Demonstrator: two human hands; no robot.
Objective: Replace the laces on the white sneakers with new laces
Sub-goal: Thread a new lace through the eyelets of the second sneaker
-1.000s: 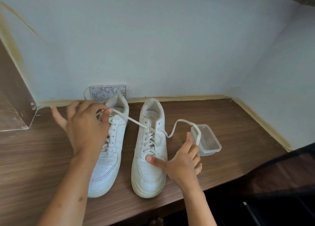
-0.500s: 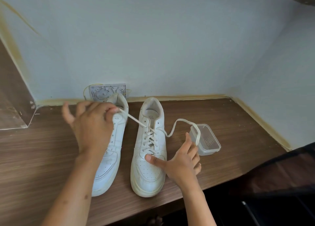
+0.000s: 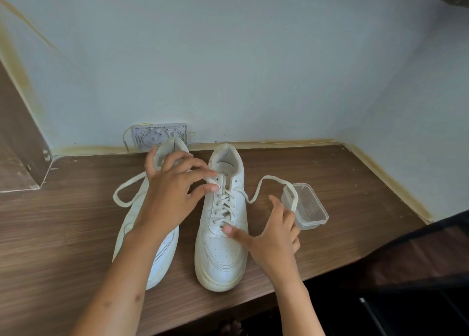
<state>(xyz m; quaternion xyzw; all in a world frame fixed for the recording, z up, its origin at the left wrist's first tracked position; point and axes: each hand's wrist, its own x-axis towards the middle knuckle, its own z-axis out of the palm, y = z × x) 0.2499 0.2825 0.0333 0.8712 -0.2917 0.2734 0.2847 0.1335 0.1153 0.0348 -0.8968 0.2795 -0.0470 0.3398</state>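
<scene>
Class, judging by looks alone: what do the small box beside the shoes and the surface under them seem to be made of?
Box: probably clear plastic, glossy; the wood grain shows through its walls and the rim is moulded.
Surface: brown wood or wood-look laminate, matt; long straight grain lines run across it. Which of the two cannot be told.

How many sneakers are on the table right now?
2. One sneaker lies partly under the left hand; the other sneaker sits beside it, the right hand thumb on it.
</scene>
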